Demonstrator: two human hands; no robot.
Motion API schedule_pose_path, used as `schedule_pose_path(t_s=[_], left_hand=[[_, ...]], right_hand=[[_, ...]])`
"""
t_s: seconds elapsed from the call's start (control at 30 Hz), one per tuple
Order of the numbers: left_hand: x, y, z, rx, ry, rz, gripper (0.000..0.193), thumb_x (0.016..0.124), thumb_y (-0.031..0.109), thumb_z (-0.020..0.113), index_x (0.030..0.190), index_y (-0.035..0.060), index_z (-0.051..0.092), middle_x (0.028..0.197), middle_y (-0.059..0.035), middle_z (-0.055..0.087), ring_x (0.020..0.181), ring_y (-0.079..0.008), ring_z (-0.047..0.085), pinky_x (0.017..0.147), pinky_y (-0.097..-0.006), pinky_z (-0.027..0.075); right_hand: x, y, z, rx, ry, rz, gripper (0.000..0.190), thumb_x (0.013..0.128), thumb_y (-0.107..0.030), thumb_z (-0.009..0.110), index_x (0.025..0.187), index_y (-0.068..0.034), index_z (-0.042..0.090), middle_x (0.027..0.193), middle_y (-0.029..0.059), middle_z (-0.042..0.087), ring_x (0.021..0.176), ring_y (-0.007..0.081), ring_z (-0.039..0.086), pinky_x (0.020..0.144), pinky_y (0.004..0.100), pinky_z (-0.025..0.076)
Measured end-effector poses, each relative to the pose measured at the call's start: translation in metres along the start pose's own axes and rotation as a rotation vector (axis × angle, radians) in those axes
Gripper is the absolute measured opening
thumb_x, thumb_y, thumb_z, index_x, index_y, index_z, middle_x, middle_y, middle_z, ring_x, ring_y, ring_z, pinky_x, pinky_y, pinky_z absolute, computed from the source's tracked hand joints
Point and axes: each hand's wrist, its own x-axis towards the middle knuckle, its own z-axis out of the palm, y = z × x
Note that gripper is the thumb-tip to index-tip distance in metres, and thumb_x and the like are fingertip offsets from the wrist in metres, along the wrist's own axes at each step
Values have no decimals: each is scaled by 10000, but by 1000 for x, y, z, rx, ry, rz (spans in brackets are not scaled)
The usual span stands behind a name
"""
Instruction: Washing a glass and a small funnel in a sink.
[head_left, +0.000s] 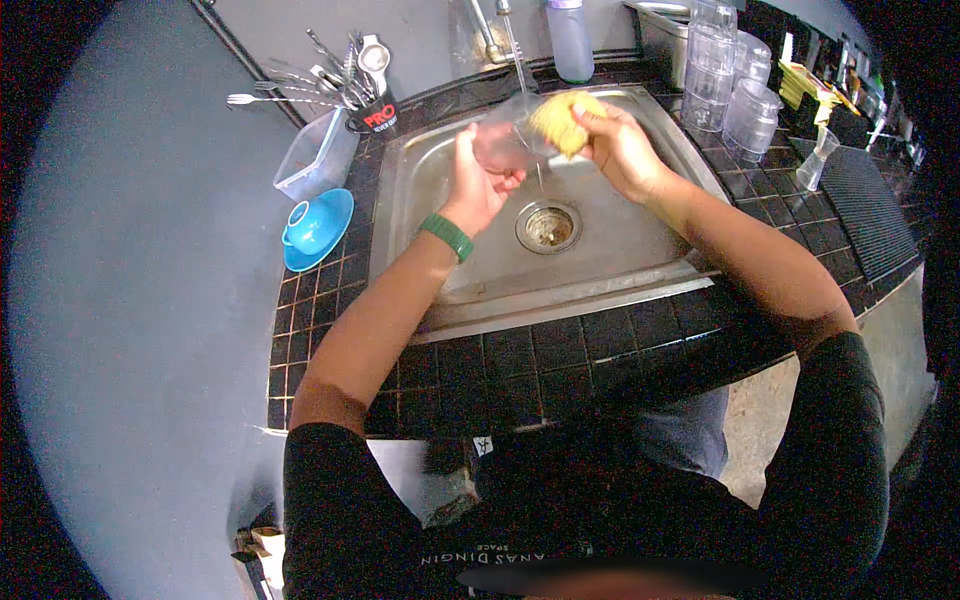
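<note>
My left hand (484, 180) grips a clear, see-through container (504, 139), tilted on its side over the sink. A yellow scrubbing sponge (566, 120) is held in my right hand (619, 146), right at the container's open end; whether part of it is inside I cannot tell. A thin stream of water falls from the faucet (504, 7) onto or just behind the container. Below both hands lies the stainless steel sink (480, 289) with its round drain (549, 226), where some residue shows.
At left are an upturned blue cup (306, 229) on a saucer (341, 214), a clear plastic tub (315, 161) and a black mug (375, 116) of utensils. Behind stands a bottle (571, 45). Stacked clear containers (709, 82), a jigger-shaped cup (817, 159) and a ribbed black mat (870, 210) occupy the right.
</note>
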Motion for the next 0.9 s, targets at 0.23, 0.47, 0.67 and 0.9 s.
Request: schedule_pose_path(t_s=[0.23,0.47,0.67,0.9], left_hand=[[16,-8,-16,-193,93,-13,537,939,434,490,1268,20,401,1084,-221,530,851,-332,613,819,-388,561],[19,-17,-19,44,-26,-50,663,904,378,645,1341,-13,336,1194,-183,505,1075,-401,600,959,-467,517],[-3,-17,7,600,-84,199,759,820,103,752,1406,52,274,1275,-185,491,1013,-235,603,872,-376,552],[-7,-23,24,507,-201,456,741,855,30,710,1435,89,251,1167,-131,599,1010,-176,590,863,-300,489]], right_hand=[[5,7,-22,-72,588,-58,279,960,-154,517,1165,31,555,1092,143,651,956,263,668,802,410,585],[7,20,-24,-317,592,-108,305,954,-119,527,1250,-45,534,1137,121,625,1039,239,624,916,365,521],[-1,18,-10,-890,-126,-344,347,970,-28,490,1310,-51,557,1321,101,571,1258,220,508,1046,336,420],[-9,18,2,-950,-130,-309,547,937,-238,622,1415,-58,427,1375,164,500,1286,280,477,1081,366,372]])
